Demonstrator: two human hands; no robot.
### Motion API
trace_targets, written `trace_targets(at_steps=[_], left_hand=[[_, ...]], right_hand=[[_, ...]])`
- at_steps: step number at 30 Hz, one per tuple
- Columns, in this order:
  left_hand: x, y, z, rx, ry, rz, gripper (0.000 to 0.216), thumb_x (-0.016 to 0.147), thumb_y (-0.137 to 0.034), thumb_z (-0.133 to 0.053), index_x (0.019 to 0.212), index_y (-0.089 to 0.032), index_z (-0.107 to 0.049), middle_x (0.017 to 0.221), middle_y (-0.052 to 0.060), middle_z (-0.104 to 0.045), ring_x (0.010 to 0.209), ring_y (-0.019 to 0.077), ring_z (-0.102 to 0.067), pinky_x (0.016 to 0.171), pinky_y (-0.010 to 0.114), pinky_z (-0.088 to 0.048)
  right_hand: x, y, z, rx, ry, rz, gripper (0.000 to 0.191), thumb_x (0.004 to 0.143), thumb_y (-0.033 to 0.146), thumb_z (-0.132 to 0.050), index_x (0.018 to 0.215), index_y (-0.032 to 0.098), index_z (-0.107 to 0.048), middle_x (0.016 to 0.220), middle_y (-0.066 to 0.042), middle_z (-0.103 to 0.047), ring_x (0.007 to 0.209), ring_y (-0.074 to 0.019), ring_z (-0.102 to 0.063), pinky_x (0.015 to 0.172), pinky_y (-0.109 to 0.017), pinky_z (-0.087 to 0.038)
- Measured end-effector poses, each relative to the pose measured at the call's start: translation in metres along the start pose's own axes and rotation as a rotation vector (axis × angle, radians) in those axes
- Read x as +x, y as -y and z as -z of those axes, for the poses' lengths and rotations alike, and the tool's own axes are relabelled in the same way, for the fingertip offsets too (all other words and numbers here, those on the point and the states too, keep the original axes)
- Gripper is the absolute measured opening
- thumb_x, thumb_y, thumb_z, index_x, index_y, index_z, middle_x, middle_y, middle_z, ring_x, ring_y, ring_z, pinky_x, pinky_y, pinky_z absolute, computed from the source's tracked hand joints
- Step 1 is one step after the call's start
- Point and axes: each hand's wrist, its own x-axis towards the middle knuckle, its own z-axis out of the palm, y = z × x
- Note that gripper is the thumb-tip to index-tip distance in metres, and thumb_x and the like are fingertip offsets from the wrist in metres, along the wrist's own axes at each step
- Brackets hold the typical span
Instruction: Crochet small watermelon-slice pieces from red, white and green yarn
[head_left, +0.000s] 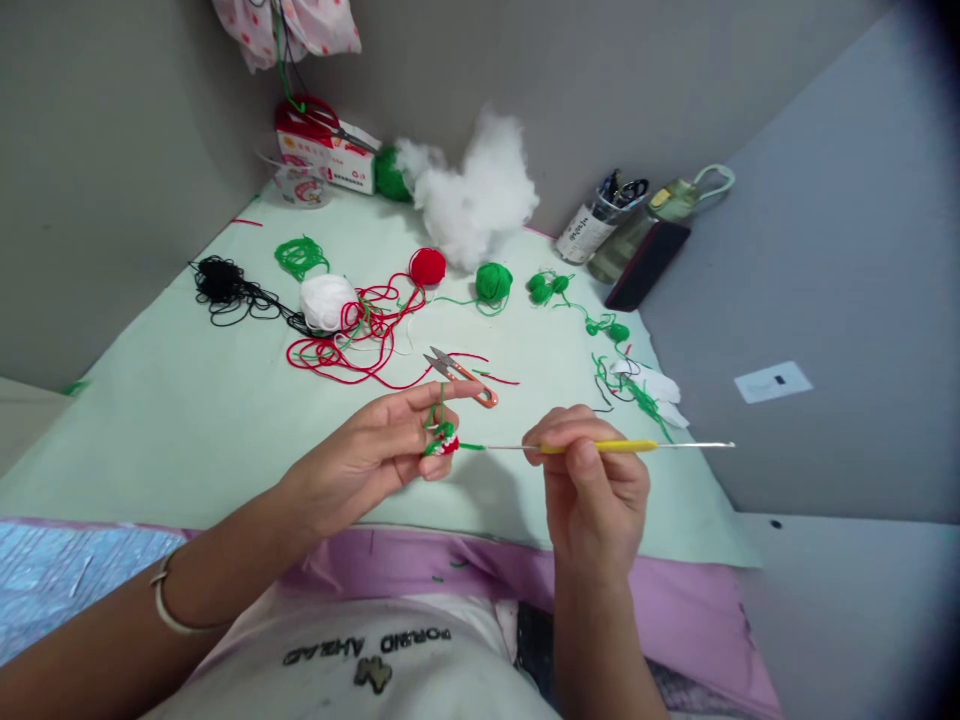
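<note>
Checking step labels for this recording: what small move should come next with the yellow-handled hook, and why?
Probably the right hand should ease the yellow-handled hook toward the small red, white and green piece held by the left hand, since green yarn spans the gap between piece and hook.

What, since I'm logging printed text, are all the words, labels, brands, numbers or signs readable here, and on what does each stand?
"FORBID AHEAD": upside down on the white shirt; the first letter is less certain.
Red-and-white box: red print, too small to read.
Clear plastic cup: red print, too blurred to read.
Pen cup: dark characters on its label, too small to read.
</note>
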Motion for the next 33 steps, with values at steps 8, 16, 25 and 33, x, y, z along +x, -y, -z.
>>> trace_targets(at_steps=[8, 16, 25, 33], left_hand=[[0.005, 0.000, 0.001, 0.078, 0.024, -0.068, 0.035, 0.089, -0.030, -0.079, 0.123, -0.023, -0.079, 0.115, 0.006, -0.067, 0.086, 0.0130, -0.061, 0.082, 0.026, -0.055], [0.020, -0.016, -0.017, 0.186, 0.004, -0.072, 0.033, 0.085, -0.024, -0.085, 0.118, -0.025, -0.079, 0.100, 0.001, -0.073, 0.088, 0.0119, -0.066, 0.081, 0.023, -0.053], [0.052, -0.044, -0.031, 0.356, -0.089, -0.230, 0.041, 0.078, -0.025, -0.089, 0.114, -0.020, -0.071, 0.085, -0.001, -0.072, 0.083, 0.0149, -0.069, 0.080, 0.027, -0.053], [0.079, -0.059, -0.010, 0.573, -0.118, -0.296, 0.036, 0.077, -0.040, -0.087, 0.092, -0.020, -0.061, 0.095, 0.002, -0.068, 0.089, 0.0215, -0.070, 0.086, 0.039, -0.056]], right_hand=[[0.005, -0.001, -0.003, 0.237, -0.086, -0.213, 0.021, 0.097, 0.037, -0.070, 0.083, 0.024, -0.079, 0.073, 0.000, -0.059, 0.065, -0.0125, -0.055, 0.059, -0.027, -0.046], [0.027, 0.003, -0.014, 0.368, -0.084, -0.314, 0.019, 0.090, 0.046, -0.078, 0.086, 0.028, -0.079, 0.077, 0.000, -0.069, 0.063, -0.0109, -0.059, 0.060, -0.025, -0.052], [0.076, -0.009, -0.019, 0.040, -0.021, -0.079, 0.017, 0.093, 0.042, -0.073, 0.096, 0.027, -0.082, 0.084, -0.001, -0.073, 0.075, -0.0149, -0.065, 0.072, -0.031, -0.056], [0.098, -0.020, -0.022, -0.007, 0.050, -0.128, 0.007, 0.080, 0.030, -0.085, 0.081, 0.025, -0.080, 0.082, 0.000, -0.073, 0.073, -0.0150, -0.067, 0.068, -0.029, -0.056]])
